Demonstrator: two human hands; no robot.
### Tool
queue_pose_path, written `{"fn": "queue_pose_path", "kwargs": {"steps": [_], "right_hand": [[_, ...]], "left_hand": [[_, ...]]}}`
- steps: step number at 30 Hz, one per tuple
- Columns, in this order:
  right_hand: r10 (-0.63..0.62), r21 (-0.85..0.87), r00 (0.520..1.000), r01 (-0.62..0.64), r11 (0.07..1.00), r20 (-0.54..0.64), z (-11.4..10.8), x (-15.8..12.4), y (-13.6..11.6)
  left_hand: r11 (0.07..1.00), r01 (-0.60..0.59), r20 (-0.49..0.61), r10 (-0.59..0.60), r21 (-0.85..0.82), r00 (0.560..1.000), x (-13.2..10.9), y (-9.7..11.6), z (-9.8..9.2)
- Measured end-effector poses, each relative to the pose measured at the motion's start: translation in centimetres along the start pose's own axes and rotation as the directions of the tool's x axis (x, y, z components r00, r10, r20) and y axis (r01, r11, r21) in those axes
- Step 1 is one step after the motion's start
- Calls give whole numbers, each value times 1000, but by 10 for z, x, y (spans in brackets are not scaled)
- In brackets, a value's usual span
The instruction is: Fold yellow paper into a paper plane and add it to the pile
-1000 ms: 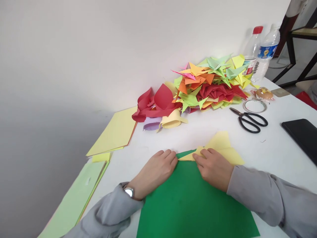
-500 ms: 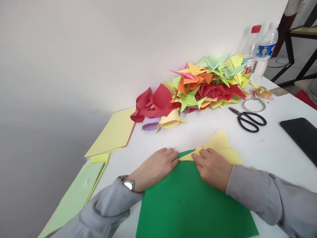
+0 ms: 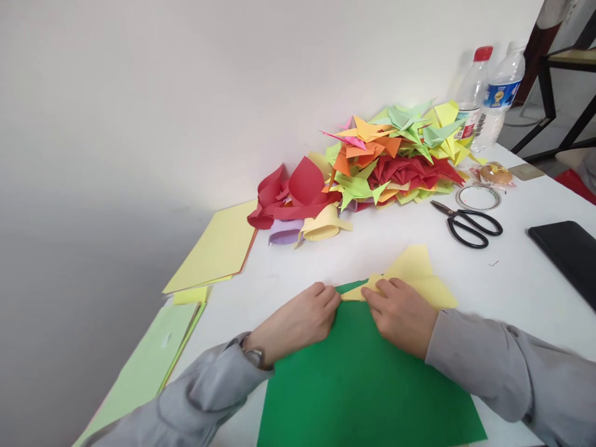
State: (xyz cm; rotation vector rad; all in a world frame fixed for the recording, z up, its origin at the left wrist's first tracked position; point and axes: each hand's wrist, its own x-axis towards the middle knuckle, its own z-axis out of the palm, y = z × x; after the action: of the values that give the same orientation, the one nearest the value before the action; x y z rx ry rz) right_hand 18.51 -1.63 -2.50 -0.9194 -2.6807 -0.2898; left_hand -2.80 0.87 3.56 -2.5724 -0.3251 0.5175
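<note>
A folded piece of pale yellow paper (image 3: 414, 267) lies across the far edge of a green sheet (image 3: 367, 379). Its narrow pointed end reaches left, where the curled fingers of my left hand (image 3: 310, 316) close on the tip. My right hand (image 3: 400, 313) presses and grips the middle of the yellow paper, thumb and fingers bent. Wider yellow flaps stick out behind and to the right of that hand. The fingertips of my left hand are partly hidden from view.
Behind lies a heap of folded paper shapes (image 3: 395, 161), with rolled red paper (image 3: 305, 186) beside it. To the right are scissors (image 3: 470, 226), a tape roll (image 3: 478, 197), a black phone-like slab (image 3: 565, 254) and plastic bottles (image 3: 500, 93). Paper stacks (image 3: 214, 248) lie left.
My left hand has shifted slightly right along the yellow paper's tip, and its wrist has turned, so the watch face shows less. My right hand stays in place.
</note>
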Motion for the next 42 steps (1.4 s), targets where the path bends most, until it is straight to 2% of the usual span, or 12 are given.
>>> {"fn": "queue_pose_path", "kwargs": {"steps": [3, 6, 8, 10, 13, 18, 20, 23, 29, 35, 42], "right_hand": [[1, -6, 1000, -1, 1000, -16, 0, 0, 0], [-3, 6, 1000, 3, 1000, -9, 1, -1, 1], [-4, 22, 1000, 4, 1000, 0, 1, -1, 1], [-7, 37, 1000, 7, 999, 11, 1, -1, 1], [-10, 35, 1000, 10, 999, 17, 0, -1, 1], [10, 15, 1000, -10, 1000, -8, -1, -1, -1], [3, 14, 1000, -3, 1000, -30, -2, -1, -1], [1, 13, 997, 0, 1000, -76, -3, -1, 0], [-5, 0, 976, 5, 1000, -217, -2, -1, -2], [-51, -19, 984, 49, 999, -170, -6, 2, -6], [-44, 16, 990, 46, 999, -133, -11, 3, -6]], "left_hand": [[999, 46, -18, -46, 21, 999, -5, 3, 3], [981, 196, -43, -195, 7, 980, -15, 10, 7], [938, 345, -49, -346, -30, 937, -20, 18, 9], [878, 471, -71, -477, -86, 876, -22, 31, 9], [834, 504, -168, -543, -224, 823, -14, 56, 5], [761, 556, -163, -628, -335, 761, 13, 86, -3], [732, 586, -151, -661, -347, 735, 20, 88, -3], [715, 597, -141, -676, -364, 723, 23, 89, -1], [693, 608, -189, -705, -386, 684, 24, 97, 5], [691, 603, -156, -699, -400, 698, 23, 97, 4], [650, 669, -84, -737, -360, 671, 21, 93, -8]]}}
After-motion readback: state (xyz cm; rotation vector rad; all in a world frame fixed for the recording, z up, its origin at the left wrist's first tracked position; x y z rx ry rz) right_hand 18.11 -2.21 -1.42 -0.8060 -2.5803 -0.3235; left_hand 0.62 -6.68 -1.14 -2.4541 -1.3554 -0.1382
